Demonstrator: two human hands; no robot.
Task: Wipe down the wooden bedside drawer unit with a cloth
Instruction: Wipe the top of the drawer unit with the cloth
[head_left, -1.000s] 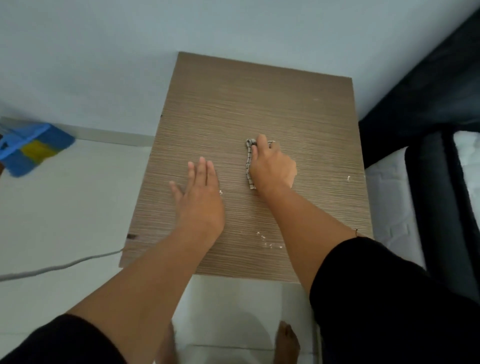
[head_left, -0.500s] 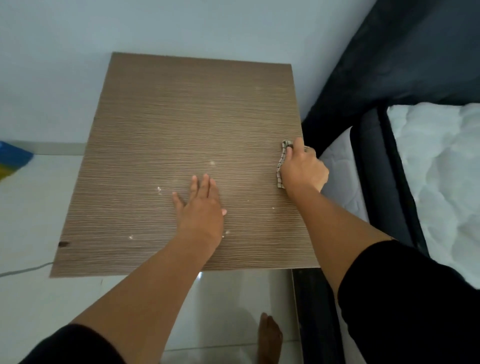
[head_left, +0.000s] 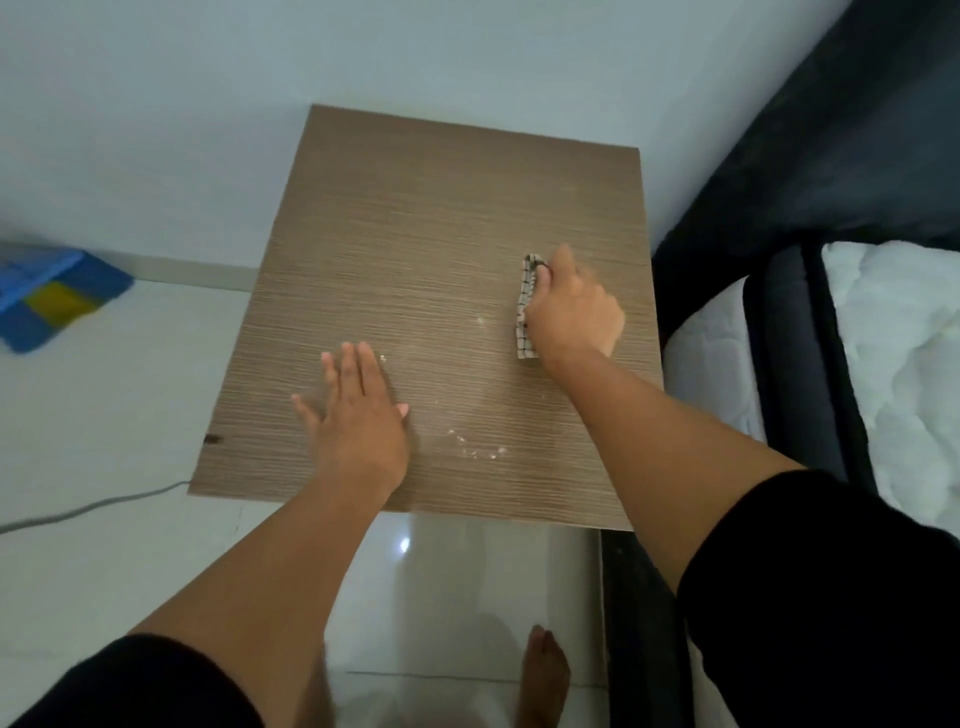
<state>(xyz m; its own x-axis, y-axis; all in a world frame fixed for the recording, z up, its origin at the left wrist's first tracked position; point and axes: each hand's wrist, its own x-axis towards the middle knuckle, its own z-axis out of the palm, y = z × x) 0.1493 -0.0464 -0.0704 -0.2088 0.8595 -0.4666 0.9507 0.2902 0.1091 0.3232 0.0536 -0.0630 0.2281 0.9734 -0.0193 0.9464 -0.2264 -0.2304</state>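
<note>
Cloth (head_left: 525, 306) leftward, checked, folded.

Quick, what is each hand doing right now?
Left hand: open, fingers straight, resting flat on the wooden drawer unit top.
Right hand: closed around the checked cloth, pressing it on the top.

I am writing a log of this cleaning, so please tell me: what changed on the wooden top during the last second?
The right hand slid the checked cloth from mid-top out to the bed-side edge, then a little back inward. The left hand stayed flat on the drawer unit top; the right keeps its hold on the cloth.
</note>
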